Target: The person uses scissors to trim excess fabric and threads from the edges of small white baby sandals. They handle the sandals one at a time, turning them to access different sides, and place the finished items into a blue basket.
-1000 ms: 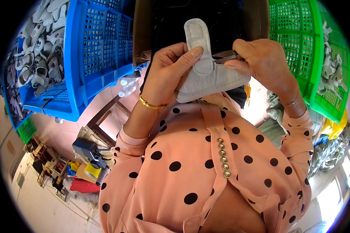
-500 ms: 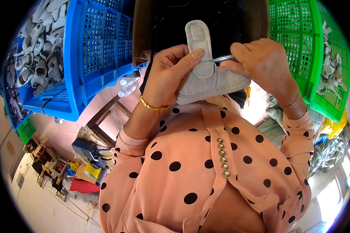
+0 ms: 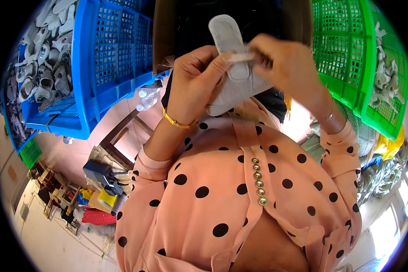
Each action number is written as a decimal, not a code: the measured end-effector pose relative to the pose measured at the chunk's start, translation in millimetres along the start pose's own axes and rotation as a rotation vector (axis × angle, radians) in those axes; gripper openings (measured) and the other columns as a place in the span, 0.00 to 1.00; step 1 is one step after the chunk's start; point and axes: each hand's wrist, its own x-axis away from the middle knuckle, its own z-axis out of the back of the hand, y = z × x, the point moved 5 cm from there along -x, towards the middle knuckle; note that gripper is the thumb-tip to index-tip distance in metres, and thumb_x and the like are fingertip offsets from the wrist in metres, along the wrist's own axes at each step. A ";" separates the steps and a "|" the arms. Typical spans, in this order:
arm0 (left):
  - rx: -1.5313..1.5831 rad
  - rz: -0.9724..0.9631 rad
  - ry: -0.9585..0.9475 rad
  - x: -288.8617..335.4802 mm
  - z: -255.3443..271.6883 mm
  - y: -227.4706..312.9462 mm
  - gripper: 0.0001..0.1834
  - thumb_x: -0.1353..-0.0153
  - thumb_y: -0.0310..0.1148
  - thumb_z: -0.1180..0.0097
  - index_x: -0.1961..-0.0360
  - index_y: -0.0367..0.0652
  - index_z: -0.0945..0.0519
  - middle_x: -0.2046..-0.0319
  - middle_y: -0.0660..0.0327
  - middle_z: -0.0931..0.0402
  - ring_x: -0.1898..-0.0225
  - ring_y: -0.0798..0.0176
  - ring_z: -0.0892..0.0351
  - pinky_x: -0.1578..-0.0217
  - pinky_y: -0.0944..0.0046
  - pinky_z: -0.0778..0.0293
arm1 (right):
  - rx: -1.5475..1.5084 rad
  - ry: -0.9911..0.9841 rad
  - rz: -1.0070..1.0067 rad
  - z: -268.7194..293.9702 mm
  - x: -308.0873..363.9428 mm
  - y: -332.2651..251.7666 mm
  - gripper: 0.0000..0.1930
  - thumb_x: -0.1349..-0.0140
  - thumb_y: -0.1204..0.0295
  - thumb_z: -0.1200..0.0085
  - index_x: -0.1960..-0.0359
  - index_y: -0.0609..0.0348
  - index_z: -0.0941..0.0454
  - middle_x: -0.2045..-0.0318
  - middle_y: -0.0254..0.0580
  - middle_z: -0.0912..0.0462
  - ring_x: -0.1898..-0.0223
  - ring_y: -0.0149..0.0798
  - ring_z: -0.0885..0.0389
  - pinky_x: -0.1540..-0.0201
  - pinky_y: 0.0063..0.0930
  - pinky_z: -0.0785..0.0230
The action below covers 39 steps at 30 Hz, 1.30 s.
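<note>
My left hand pinches a light grey stitched fabric shoe upper between thumb and fingers. A rounded strap on it stands up past my thumb. My right hand is curled close against the right side of the strap, its fingertips smeared by motion. A whitish blurred strip runs from my left thumb to the right fingers; I cannot tell if it is fabric or metal. The thin metal-bladed tool seen in this hand a moment earlier is lost in the blur.
At the left stands a blue plastic crate beside many grey shoe pieces. A green crate with similar pieces is at the right. Beyond my hands lies a brown cardboard box with dark contents. Plastic bottles are left of my wrist.
The shoe upper has tilted and shifted slightly up and left. My right hand has moved left and up across it, now blurred, and the metal blade no longer shows clearly.
</note>
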 end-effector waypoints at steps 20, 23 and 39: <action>-0.218 -0.410 0.051 1.0 -1.1 13.0 0.07 0.36 0.25 0.45 0.60 0.32 0.21 0.70 0.66 0.24 0.69 0.77 0.30 0.67 0.77 0.33 | -0.831 -0.069 -0.620 -8.3 27.0 56.4 0.25 0.36 0.51 0.48 0.56 0.66 0.23 0.74 0.36 0.20 0.75 0.23 0.25 0.72 0.14 0.35; -0.336 -0.506 0.008 7.2 -5.4 7.1 0.09 0.42 0.22 0.43 0.59 0.35 0.20 0.67 0.62 0.22 0.67 0.68 0.25 0.65 0.72 0.30 | -0.970 -0.096 -0.739 -17.8 31.8 56.2 0.17 0.32 0.62 0.52 0.51 0.63 0.25 0.75 0.26 0.25 0.81 0.15 0.44 0.80 0.12 0.55; -0.487 -0.540 -0.067 43.6 21.4 19.0 0.17 0.58 0.11 0.56 0.70 0.36 0.18 0.74 0.60 0.20 0.78 0.66 0.25 0.74 0.70 0.28 | -0.959 0.328 -0.356 -6.5 42.5 59.5 0.17 0.34 0.76 0.52 0.44 0.65 0.30 0.56 0.36 0.21 0.56 0.22 0.25 0.51 0.17 0.32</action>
